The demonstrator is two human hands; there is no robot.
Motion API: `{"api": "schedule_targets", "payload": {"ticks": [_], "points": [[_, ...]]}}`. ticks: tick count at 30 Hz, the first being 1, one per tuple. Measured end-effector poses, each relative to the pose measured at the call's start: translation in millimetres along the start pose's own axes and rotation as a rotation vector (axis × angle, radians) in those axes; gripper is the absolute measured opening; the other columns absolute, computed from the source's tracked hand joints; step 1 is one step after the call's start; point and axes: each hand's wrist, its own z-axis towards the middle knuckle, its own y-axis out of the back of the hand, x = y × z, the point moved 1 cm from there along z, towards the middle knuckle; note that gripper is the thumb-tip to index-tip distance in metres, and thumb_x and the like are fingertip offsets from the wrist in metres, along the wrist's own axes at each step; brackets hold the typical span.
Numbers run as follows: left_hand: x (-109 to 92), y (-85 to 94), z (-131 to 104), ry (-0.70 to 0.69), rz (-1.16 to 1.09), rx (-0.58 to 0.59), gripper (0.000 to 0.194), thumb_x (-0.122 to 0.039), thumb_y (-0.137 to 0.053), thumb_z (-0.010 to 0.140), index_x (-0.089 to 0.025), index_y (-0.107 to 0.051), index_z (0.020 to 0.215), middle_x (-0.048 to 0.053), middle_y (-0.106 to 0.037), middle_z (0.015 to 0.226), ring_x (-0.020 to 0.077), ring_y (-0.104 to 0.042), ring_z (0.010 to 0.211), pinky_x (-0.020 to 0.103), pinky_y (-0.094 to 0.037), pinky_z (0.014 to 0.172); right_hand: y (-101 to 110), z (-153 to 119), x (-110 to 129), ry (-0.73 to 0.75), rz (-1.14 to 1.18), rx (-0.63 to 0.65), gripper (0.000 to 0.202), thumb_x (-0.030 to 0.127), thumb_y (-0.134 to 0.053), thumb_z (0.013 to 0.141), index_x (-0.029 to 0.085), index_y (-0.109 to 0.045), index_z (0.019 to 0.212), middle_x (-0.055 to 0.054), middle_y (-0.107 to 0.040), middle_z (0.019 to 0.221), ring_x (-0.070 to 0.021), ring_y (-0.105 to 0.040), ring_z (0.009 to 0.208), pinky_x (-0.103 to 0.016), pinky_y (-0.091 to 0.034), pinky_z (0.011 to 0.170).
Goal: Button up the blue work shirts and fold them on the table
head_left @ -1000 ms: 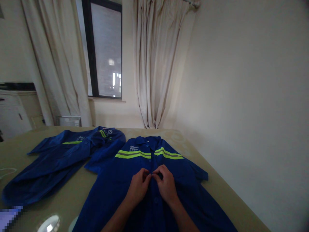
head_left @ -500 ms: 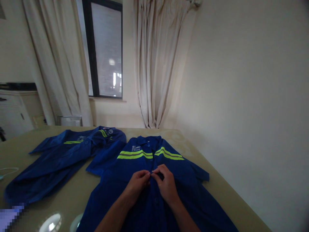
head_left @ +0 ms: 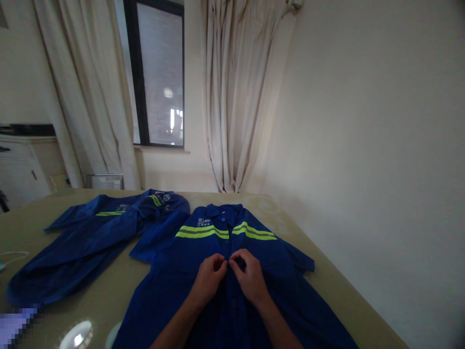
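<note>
A blue work shirt (head_left: 174, 291) with yellow-green reflective stripes lies front up before me, its collar toward the window. At its front placket, just below the chest stripes, my left hand (head_left: 209, 276) pinches the cloth edge between thumb and finger. My right hand (head_left: 249, 274) pinches the placket from the other side, fingertips almost touching those of the left. What exactly sits between the fingertips, cloth or button, is too small to make out. One button shows at the collar and another lower on the placket.
Left of the shirt, a second blue work shirt (head_left: 98, 242) lies rumpled on the pale table (head_left: 348, 310). A white cable (head_left: 14, 253) rests at the left edge, and a shiny round object (head_left: 76, 335) is near the front. A wall (head_left: 381, 169) runs along the right side.
Both hands stay at the same spot on the placket. The left fingers have curled more and lifted slightly; the right hand has barely shifted.
</note>
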Motion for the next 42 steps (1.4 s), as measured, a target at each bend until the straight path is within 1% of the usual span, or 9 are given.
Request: {"api": "schedule_targets", "payload": {"ticks": [7,13,18,23,27,31,35,38,42], "points": [[-3.9,-0.5,-1.9,-0.075,0.128,0.033,0.030,-0.049,-0.063,0.079,-0.019,-0.066,0.076,-0.001,-0.064,0.067,0.0161,-0.055,0.063,0.027,-0.038,0.060,-7.0,2.2,-11.4,-0.128,0.091,-0.061,0.012,0.029,-0.063,0.083,0.021,-0.070,0.078,-0.002,-0.072,0.080,-0.0213,-0.065,0.077,-0.030,-0.046,0.069],[-2.0,-0.4,-2.2,-0.067,0.156,0.049,0.026,-0.044,-0.064,0.080,-0.018,-0.066,0.083,0.002,-0.070,0.074,0.0190,-0.063,0.068,0.027,-0.043,0.061,-6.6,3.9,-12.4,-0.212,0.205,-0.034,0.014,0.033,-0.064,0.081,0.021,-0.071,0.077,-0.003,-0.073,0.081,-0.0233,-0.066,0.083,-0.031,-0.048,0.076],[-11.8,-1.6,-9.7,-0.150,0.550,0.006,0.005,-0.023,-0.056,0.087,-0.022,-0.059,0.083,-0.001,-0.067,0.080,0.0171,-0.062,0.075,0.027,-0.039,0.067,-11.3,5.7,-23.7,-0.307,0.290,-0.005,0.015,0.033,-0.067,0.074,0.020,-0.072,0.073,-0.003,-0.073,0.074,-0.0231,-0.066,0.078,-0.031,-0.047,0.073],[-16.9,-2.8,-18.3,-0.222,0.815,0.005,0.011,-0.019,-0.049,0.094,-0.024,-0.059,0.093,0.002,-0.065,0.094,0.0195,-0.062,0.090,0.029,-0.041,0.077,-12.4,7.6,-32.8,-0.360,0.347,0.034,0.014,0.032,-0.069,0.070,0.019,-0.074,0.071,-0.003,-0.074,0.072,-0.0221,-0.066,0.075,-0.031,-0.047,0.072],[-12.9,0.2,-19.6,-0.284,0.747,-0.002,0.026,-0.016,-0.050,0.094,-0.027,-0.060,0.115,0.002,-0.064,0.112,0.0180,-0.063,0.102,0.027,-0.044,0.084,-12.2,7.6,-33.3,-0.304,0.268,0.077,0.017,0.033,-0.068,0.073,0.019,-0.076,0.072,-0.003,-0.074,0.072,-0.0222,-0.066,0.074,-0.030,-0.046,0.069],[-12.4,2.6,-16.6,-0.282,0.715,-0.020,0.018,-0.026,-0.049,0.100,-0.028,-0.067,0.103,0.000,-0.064,0.108,0.0166,-0.065,0.095,0.027,-0.046,0.083,-12.1,8.7,-33.7,-0.254,0.188,0.071,0.020,0.028,-0.060,0.079,0.018,-0.077,0.074,-0.005,-0.076,0.075,-0.0230,-0.069,0.077,-0.030,-0.048,0.073],[-10.9,4.1,-12.6,-0.257,0.799,-0.051,0.036,-0.032,-0.033,0.106,-0.024,-0.068,0.099,0.003,-0.068,0.098,0.0189,-0.065,0.094,0.031,-0.047,0.088,-9.6,8.7,-31.8,-0.221,0.033,0.009,0.020,0.014,-0.054,0.075,0.019,-0.073,0.078,-0.004,-0.074,0.078,-0.0216,-0.069,0.078,-0.028,-0.049,0.073],[-4.3,11.4,-9.6,-0.295,0.968,-0.109,0.037,-0.026,-0.033,0.105,-0.024,-0.064,0.126,0.007,-0.069,0.122,0.0236,-0.062,0.116,0.039,-0.045,0.101,-5.8,4.5,-27.2,-0.146,-0.137,-0.076,0.028,0.006,-0.047,0.073,0.020,-0.070,0.081,-0.005,-0.071,0.086,-0.0207,-0.068,0.085,-0.027,-0.049,0.080],[5.4,27.8,-7.5,-0.266,1.103,-0.051,0.049,-0.037,-0.041,0.102,-0.027,-0.047,0.150,0.008,-0.049,0.157,0.0274,-0.043,0.145,0.050,-0.030,0.121,-0.6,-4.4,-18.3,-0.175,-0.283,-0.128,0.035,0.003,-0.042,0.079,0.022,-0.070,0.088,-0.005,-0.066,0.095,-0.0191,-0.067,0.090,-0.027,-0.048,0.086]]}}
